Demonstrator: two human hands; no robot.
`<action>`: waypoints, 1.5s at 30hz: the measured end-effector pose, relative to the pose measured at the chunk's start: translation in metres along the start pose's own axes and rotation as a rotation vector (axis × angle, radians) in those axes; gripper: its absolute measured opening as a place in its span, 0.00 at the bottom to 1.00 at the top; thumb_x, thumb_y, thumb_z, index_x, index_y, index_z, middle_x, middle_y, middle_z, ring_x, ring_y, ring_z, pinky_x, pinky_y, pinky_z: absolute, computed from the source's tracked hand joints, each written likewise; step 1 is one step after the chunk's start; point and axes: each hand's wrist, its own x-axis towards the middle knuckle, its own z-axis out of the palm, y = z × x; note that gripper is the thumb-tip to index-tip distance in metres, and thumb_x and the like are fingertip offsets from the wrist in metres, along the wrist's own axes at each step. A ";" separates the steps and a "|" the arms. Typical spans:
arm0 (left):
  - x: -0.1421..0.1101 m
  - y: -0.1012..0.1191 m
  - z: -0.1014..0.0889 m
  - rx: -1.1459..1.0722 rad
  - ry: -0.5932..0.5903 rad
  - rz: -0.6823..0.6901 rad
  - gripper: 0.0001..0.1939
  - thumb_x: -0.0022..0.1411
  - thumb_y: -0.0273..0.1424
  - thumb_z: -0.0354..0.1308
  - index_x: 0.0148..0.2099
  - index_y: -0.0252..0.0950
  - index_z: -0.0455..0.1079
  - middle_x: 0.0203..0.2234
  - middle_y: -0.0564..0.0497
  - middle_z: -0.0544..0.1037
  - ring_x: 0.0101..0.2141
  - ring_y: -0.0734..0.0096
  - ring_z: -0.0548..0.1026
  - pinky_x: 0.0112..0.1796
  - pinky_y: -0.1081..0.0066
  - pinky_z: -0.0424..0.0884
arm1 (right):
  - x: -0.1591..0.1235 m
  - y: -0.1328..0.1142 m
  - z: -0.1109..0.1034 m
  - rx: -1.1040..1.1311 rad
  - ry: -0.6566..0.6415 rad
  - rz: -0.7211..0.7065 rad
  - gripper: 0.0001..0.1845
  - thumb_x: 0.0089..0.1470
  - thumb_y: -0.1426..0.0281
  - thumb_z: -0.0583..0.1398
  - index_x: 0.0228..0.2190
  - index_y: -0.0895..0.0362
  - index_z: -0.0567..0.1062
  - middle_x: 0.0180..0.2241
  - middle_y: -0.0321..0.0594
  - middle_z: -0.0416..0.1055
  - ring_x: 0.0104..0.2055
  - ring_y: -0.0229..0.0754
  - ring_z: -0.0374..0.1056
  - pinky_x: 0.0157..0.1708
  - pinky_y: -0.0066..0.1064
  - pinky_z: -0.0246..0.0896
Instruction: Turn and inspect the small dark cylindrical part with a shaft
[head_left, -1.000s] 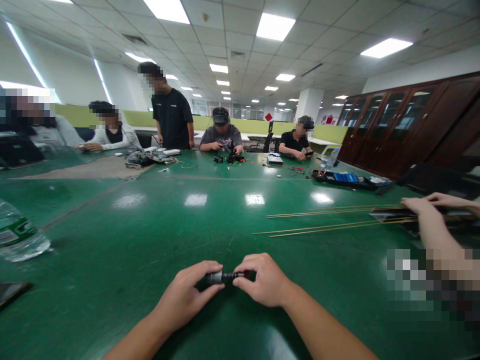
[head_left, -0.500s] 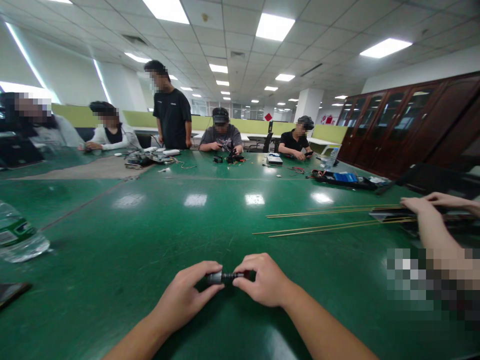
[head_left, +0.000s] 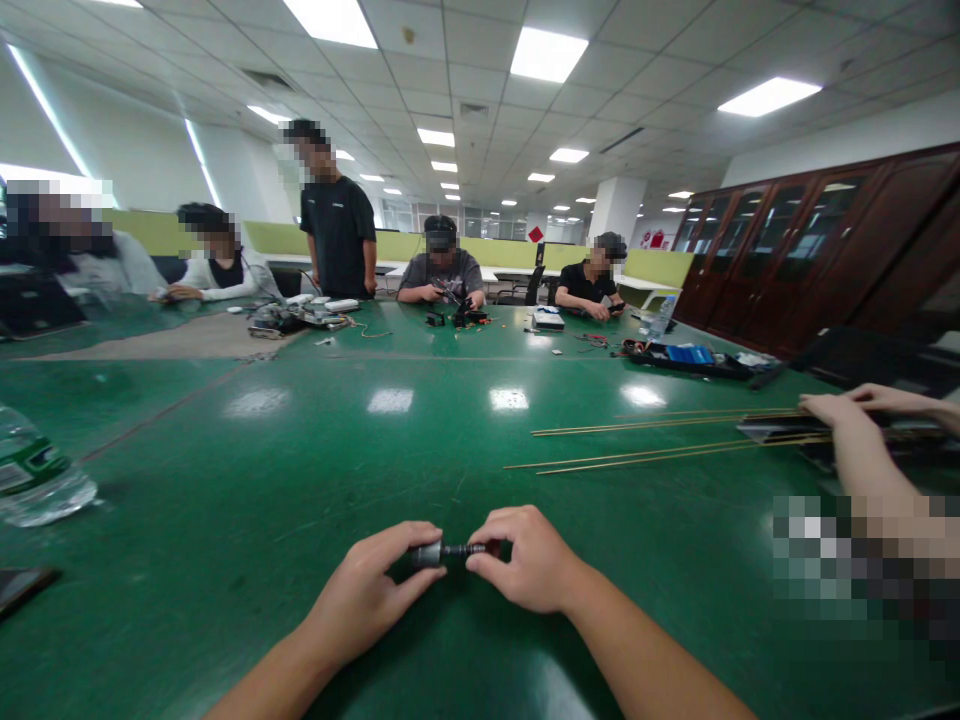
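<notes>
Close in front of me, a small grey cylinder [head_left: 428,554] is pinched between the thumb and fingers of my left hand [head_left: 373,585]. From its right end a thin, dark, ridged rod [head_left: 455,550] runs toward my right hand [head_left: 529,562], whose thumb and forefinger pinch its far end. Part of something dark reddish shows inside the right hand's curl; what it is, I cannot make out. Rod and cylinder lie level, in line with each other, just above the green table [head_left: 300,450]. My fingers hide the cylinder's left end.
A water bottle [head_left: 37,470] and a dark flat object [head_left: 22,588] are at the left. Thin golden rods [head_left: 637,459] lie at the right by a co-worker's hands [head_left: 855,415]. Across the table are several people, electronic parts [head_left: 300,315] and a black tray [head_left: 690,358].
My left hand and the grey cylinder have shifted very slightly left, with a little more of the rod showing. The standing person has leaned a little to the left.
</notes>
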 end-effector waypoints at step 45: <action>-0.004 -0.009 -0.001 -0.014 -0.020 -0.044 0.20 0.63 0.36 0.64 0.56 0.46 0.68 0.49 0.52 0.78 0.50 0.66 0.77 0.52 0.65 0.74 | 0.000 0.002 -0.003 -0.006 0.013 0.000 0.06 0.55 0.69 0.64 0.35 0.55 0.82 0.29 0.36 0.76 0.31 0.38 0.70 0.35 0.27 0.62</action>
